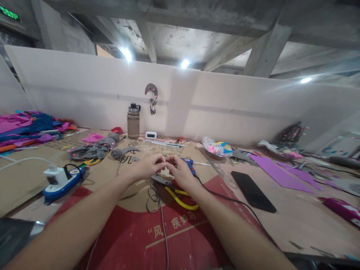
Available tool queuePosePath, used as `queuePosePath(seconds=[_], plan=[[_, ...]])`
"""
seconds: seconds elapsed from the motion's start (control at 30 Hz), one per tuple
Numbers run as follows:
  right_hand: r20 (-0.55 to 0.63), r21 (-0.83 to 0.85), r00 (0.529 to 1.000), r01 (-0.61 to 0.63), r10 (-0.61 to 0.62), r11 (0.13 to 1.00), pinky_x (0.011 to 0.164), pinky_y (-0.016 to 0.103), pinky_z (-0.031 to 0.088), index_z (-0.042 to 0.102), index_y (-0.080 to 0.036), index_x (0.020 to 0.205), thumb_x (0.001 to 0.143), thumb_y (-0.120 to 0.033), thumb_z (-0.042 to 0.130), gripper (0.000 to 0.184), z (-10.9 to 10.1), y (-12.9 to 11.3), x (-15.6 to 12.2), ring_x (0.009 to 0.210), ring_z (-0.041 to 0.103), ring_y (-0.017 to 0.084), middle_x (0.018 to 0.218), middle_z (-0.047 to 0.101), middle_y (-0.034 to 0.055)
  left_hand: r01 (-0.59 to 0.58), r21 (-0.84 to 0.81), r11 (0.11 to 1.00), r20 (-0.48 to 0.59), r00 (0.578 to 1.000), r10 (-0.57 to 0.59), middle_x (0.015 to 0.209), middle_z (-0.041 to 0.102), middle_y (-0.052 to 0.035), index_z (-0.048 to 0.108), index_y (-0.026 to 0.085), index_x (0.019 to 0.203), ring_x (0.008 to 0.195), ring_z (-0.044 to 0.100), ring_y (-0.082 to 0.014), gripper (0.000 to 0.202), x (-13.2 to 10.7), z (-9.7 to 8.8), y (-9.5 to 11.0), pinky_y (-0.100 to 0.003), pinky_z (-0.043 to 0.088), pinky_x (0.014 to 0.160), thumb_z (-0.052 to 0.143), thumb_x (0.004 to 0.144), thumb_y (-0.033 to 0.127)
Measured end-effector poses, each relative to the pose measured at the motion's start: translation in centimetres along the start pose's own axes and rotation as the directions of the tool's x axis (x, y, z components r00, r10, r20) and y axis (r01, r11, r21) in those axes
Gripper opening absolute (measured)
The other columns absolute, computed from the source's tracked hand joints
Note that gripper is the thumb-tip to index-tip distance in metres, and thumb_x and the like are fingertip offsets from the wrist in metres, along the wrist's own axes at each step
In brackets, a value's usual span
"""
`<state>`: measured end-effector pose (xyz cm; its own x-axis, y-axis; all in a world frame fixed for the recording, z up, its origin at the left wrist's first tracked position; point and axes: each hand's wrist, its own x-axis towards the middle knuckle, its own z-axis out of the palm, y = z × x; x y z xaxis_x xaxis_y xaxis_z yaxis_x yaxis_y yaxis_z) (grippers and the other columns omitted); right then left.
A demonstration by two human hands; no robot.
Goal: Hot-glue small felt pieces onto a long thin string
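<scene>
My left hand [147, 167] and my right hand [181, 170] meet fingertip to fingertip above the cardboard-covered table, both pinched closed on something too small to make out. Right under them lie yellow-handled pliers [177, 193] and a loop of grey wire [153, 198] that trails toward me. A blue glue gun [189, 164] lies just behind my right hand, its black cord [239, 204] running off to the right.
A blue power strip with a white plug [60, 180] sits at left. A brown water bottle [133, 122] stands by the white partition. A black phone [253, 191] lies at right, purple felt sheets [277, 174] beyond it. Grey felt pieces [95, 150] and coloured cloth [25, 129] lie at far left.
</scene>
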<state>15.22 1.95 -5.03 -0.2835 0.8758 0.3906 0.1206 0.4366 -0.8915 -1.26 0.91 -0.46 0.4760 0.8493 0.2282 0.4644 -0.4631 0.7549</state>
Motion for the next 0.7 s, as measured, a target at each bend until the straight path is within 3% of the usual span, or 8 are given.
queuePosePath(seconds=[0.1, 0.2, 0.27, 0.33, 0.43, 0.7], plan=[[0.039, 0.158, 0.999, -0.026, 0.020, 0.987, 0.053, 0.022, 0.039, 0.048, -0.020, 0.091, 0.081, -0.039, 0.051, 0.022, 0.2, -1.4, -0.3, 0.060, 0.048, 0.009, 0.073, 0.054, -0.0019, -0.046, -0.272, 0.961, 0.024, 0.998, 0.055, 0.061, 0.050, 0.0019, 0.050, 0.016, 0.071, 0.057, 0.045, -0.0104, 0.025, -0.2, 0.3, 0.6, -0.024, 0.034, 0.056, 0.052, 0.081, 0.040], [0.053, 0.278, 0.998, -0.033, 0.020, 0.960, 0.053, 0.023, 0.040, 0.047, -0.021, 0.093, 0.082, -0.045, 0.049, 0.027, 0.4, -2.8, -0.6, 0.060, 0.050, 0.010, 0.070, 0.052, -0.0025, -0.069, -0.593, 0.802, 0.025, 0.994, 0.104, 0.063, 0.050, 0.0013, 0.049, 0.015, 0.073, 0.059, 0.047, -0.0105, 0.026, -0.2, 0.6, 0.8, -0.024, 0.035, 0.059, 0.054, 0.080, 0.039], [0.012, 0.311, 1.000, -0.029, 0.026, 0.950, 0.053, 0.023, 0.041, 0.048, -0.021, 0.095, 0.081, -0.046, 0.049, 0.028, 0.3, -3.1, -0.5, 0.060, 0.050, 0.010, 0.070, 0.051, -0.0031, -0.070, -0.696, 0.715, -0.017, 0.997, 0.081, 0.063, 0.049, 0.0014, 0.050, 0.015, 0.072, 0.058, 0.047, -0.0095, 0.025, -0.1, 0.5, 0.7, -0.024, 0.035, 0.058, 0.058, 0.078, 0.037], [-0.058, 0.288, 0.998, -0.007, 0.025, 0.958, 0.053, 0.023, 0.041, 0.049, -0.021, 0.095, 0.079, -0.042, 0.054, 0.027, 0.2, -3.2, -0.4, 0.060, 0.049, 0.009, 0.073, 0.051, -0.0033, -0.069, -0.726, 0.684, -0.067, 0.997, 0.029, 0.063, 0.049, 0.0020, 0.050, 0.014, 0.070, 0.056, 0.046, -0.0080, 0.024, 0.1, 0.4, 0.4, -0.023, 0.035, 0.057, 0.061, 0.076, 0.035], [-0.132, 0.198, 0.991, 0.044, -0.018, 0.979, 0.055, 0.023, 0.042, 0.051, -0.020, 0.094, 0.077, -0.037, 0.057, 0.024, -0.1, -3.1, -0.3, 0.062, 0.049, 0.010, 0.077, 0.053, -0.0019, -0.052, -0.702, 0.710, -0.113, 0.993, -0.040, 0.063, 0.052, 0.0017, 0.052, 0.013, 0.069, 0.054, 0.047, -0.0072, 0.025, 0.4, 0.3, 0.1, -0.022, 0.035, 0.055, 0.065, 0.073, 0.033], [-0.108, -0.148, 0.979, 0.154, -0.171, 0.977, 0.063, 0.027, 0.044, 0.061, -0.020, 0.091, 0.083, -0.034, 0.052, 0.019, -0.5, -4.0, -1.1, 0.070, 0.055, 0.014, 0.083, 0.064, 0.0036, 0.033, -0.599, 0.800, -0.073, 0.993, -0.096, 0.063, 0.057, -0.0003, 0.059, 0.011, 0.070, 0.052, 0.050, -0.0079, 0.028, 0.3, 0.4, -0.4, -0.023, 0.037, 0.053, 0.070, 0.067, 0.037]])
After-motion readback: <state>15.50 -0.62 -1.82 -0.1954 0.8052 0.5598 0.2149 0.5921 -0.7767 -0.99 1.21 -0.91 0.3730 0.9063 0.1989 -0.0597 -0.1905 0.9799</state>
